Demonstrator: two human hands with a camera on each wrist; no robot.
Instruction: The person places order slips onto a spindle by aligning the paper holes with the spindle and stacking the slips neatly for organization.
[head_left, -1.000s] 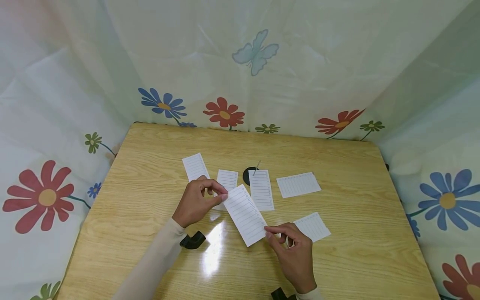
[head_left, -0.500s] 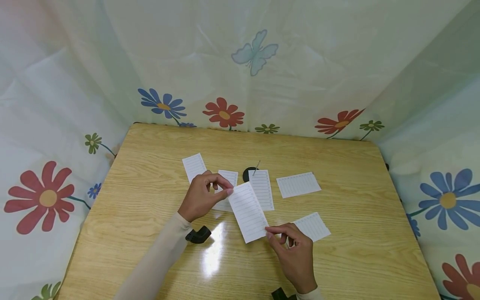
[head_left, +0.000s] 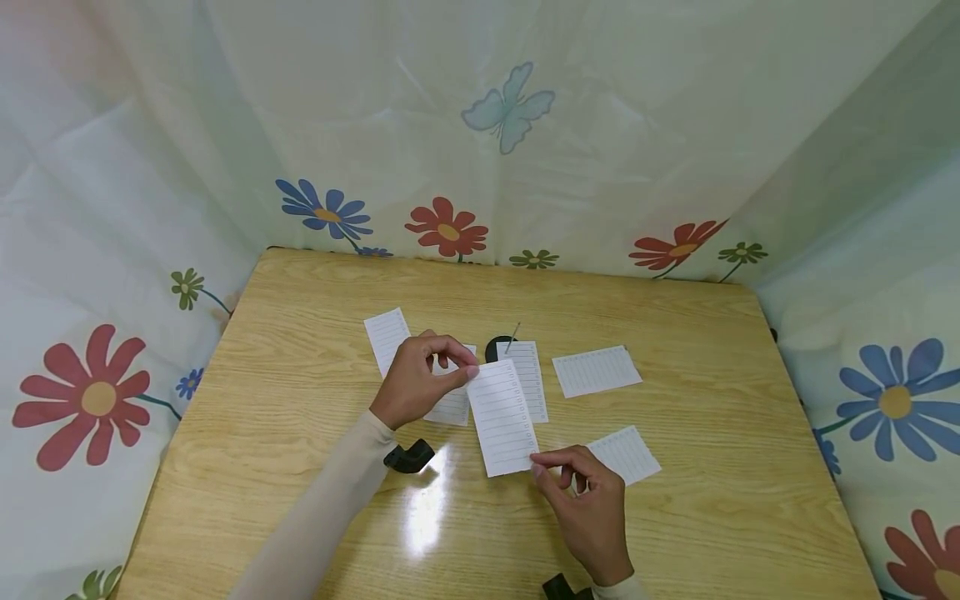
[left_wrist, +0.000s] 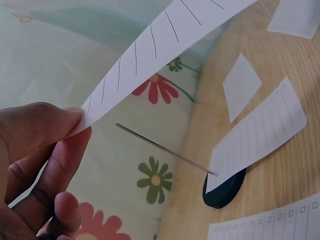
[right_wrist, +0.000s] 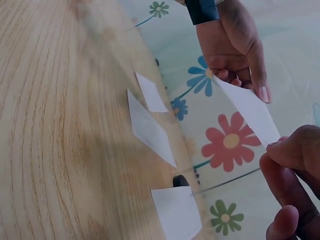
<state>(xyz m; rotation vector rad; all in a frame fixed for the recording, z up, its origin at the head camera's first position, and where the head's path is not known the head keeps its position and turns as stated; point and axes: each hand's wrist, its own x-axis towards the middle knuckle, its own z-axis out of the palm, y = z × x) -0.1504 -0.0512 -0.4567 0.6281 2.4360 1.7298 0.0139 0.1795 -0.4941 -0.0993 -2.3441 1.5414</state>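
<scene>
A lined white paper slip (head_left: 504,421) with a column of small boxes is held above the table between both hands. My left hand (head_left: 420,379) pinches its upper left corner between thumb and fingers. At the lower right edge, my right hand (head_left: 588,504) pinches it the same way. Behind it stands a paper spike with a thin metal rod (left_wrist: 165,148) and a round black base (left_wrist: 225,192). Another slip (head_left: 528,387) lies partly over that base, and the rod appears to pass through it near its end.
More lined slips lie on the wooden table (head_left: 300,350): one at the far left (head_left: 386,333), one partly behind my left hand (head_left: 450,408), one at the right (head_left: 597,371), one beside my right hand (head_left: 626,454). A flowered curtain (head_left: 360,108) surrounds the table's back and sides.
My left hand has moved to the right and slightly up, turning the held slip more upright. The right hand has stayed in place, and the slips on the table have not moved.
</scene>
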